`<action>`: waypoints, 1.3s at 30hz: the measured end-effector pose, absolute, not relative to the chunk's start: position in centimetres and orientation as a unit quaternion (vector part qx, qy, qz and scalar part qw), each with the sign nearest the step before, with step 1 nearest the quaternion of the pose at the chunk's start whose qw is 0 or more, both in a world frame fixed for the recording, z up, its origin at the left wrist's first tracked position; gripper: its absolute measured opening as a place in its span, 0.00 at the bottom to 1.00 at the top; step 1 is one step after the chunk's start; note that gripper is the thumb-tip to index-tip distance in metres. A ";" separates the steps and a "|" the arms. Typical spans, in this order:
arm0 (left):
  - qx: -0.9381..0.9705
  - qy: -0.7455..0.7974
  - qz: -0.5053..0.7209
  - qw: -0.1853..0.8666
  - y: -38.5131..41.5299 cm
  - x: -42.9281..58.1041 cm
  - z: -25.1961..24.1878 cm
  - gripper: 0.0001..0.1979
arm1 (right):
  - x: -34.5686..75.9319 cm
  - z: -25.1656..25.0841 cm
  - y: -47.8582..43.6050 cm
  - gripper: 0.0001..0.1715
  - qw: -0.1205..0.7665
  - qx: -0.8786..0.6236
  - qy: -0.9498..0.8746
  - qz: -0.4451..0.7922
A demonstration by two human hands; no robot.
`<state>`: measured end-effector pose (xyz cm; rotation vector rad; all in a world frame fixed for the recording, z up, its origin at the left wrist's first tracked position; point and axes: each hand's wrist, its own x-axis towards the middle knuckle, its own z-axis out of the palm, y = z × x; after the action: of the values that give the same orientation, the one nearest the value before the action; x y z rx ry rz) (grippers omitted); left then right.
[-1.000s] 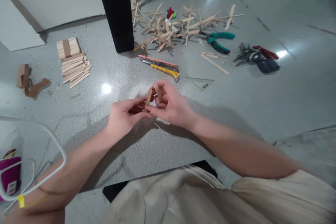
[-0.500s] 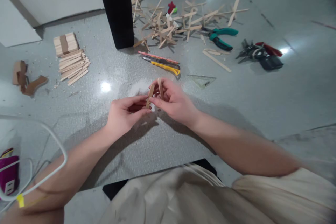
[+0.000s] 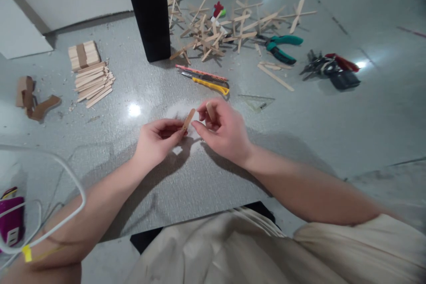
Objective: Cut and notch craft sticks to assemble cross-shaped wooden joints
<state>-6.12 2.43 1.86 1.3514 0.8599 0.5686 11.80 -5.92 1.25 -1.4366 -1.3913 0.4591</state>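
While left hand (image 3: 155, 140) pinches the tan craft stick (image 3: 189, 120) at 7 o'clock of the yellow utility knife (image 3: 211, 86), right hand (image 3: 231, 128) curled round a paler stick (image 3: 211, 112) at 6, light pressure should avoid snapping either.

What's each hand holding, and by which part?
Left hand: a wooden craft stick, by its near end. Right hand: a second craft stick, tip exposed; the exact hold is hidden.

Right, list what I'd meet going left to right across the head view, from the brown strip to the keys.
Brown strip, loose pile of sticks, black phone, darker stick in the left hand, paler stick in the right hand, set square, bunch of keys.
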 end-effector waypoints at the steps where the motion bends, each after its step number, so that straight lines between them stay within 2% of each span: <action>1: 0.597 0.378 0.254 0.660 2.4 -6.1 1.9 0.11 | 11.8 1.4 -6.1 0.04 0.504 -0.597 -0.607 0.145; 2: 0.598 0.375 0.258 0.660 2.5 -6.1 1.9 0.11 | 11.8 1.5 -6.2 0.02 0.487 -0.589 -0.636 0.107; 7: 0.610 0.373 0.271 0.645 2.4 -6.1 1.8 0.10 | 11.6 1.5 -6.3 0.10 0.440 -0.543 -0.713 0.058; 20: 0.633 0.403 0.274 0.601 2.0 -6.1 1.5 0.09 | 10.3 1.4 -6.2 0.09 0.458 -0.572 -0.674 0.095; 39: 0.685 0.381 0.296 0.546 1.7 -6.3 1.8 0.07 | 11.1 1.1 -5.8 0.09 0.434 -0.542 -0.719 0.031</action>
<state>-6.25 1.73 1.82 1.6231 0.9033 0.7008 11.10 -5.83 1.14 -1.3499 -1.7898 0.0774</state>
